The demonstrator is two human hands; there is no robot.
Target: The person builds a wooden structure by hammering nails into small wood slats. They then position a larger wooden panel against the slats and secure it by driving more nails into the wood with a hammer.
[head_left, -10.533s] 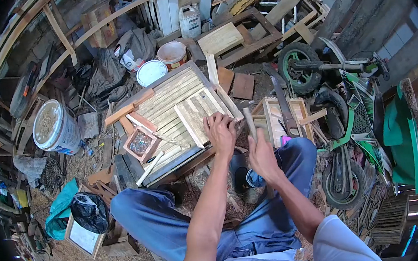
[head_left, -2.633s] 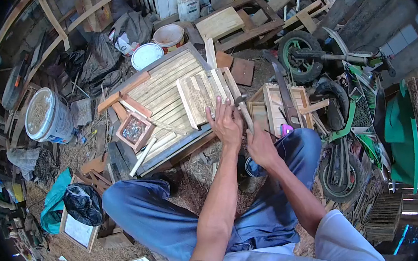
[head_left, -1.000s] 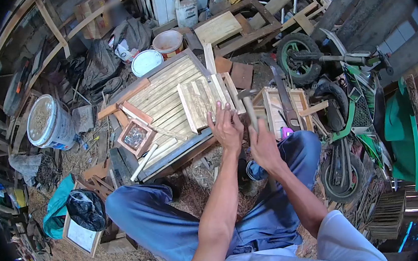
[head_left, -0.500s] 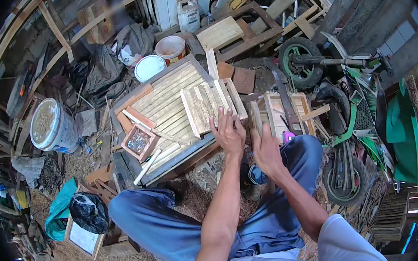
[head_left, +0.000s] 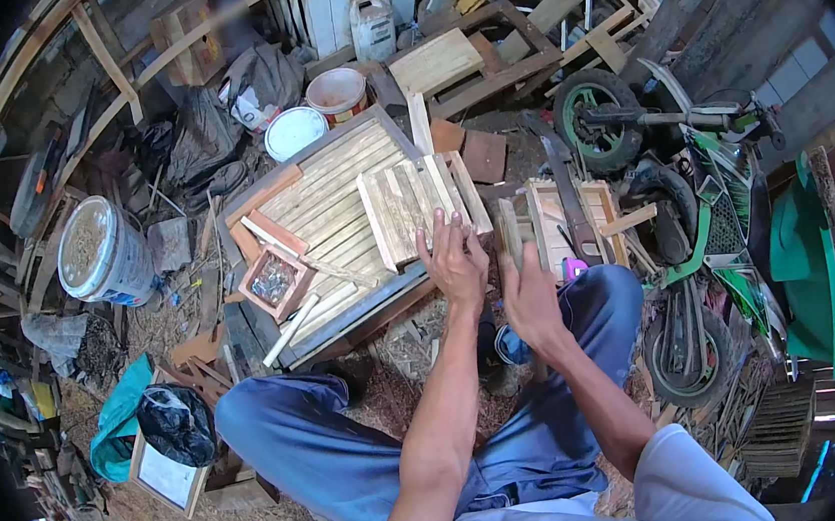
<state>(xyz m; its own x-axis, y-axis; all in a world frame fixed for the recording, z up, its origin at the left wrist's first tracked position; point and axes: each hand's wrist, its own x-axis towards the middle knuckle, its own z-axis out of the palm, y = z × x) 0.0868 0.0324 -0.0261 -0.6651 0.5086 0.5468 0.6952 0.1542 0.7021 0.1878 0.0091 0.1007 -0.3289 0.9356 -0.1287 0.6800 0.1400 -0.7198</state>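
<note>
On the slatted work surface (head_left: 330, 189) lies a small panel of joined wooden slats (head_left: 399, 214). My left hand (head_left: 456, 263) rests at the panel's near right edge with its fingers apart; anything between thumb and fingertips is too small to make out. To its right, my right hand (head_left: 534, 301) is wrapped round the wooden handle of a hammer (head_left: 510, 231), which is blurred by motion. The hammer's head cannot be made out. Left of the panel sits a small wooden box (head_left: 275, 280) of small metal pieces, with wood strips beside it.
An open wooden crate (head_left: 574, 215) with a handsaw (head_left: 574, 207) across it stands right of my hands. Farther right is a green motorbike (head_left: 700, 223). Buckets (head_left: 105, 252) stand at the left and beyond the work surface. A black bag (head_left: 176, 422) lies at the lower left.
The hammer has swung between frames, its head visible a second ago and smeared now. Since the oldest frame, my left hand has shifted slightly right along the panel's near edge.
</note>
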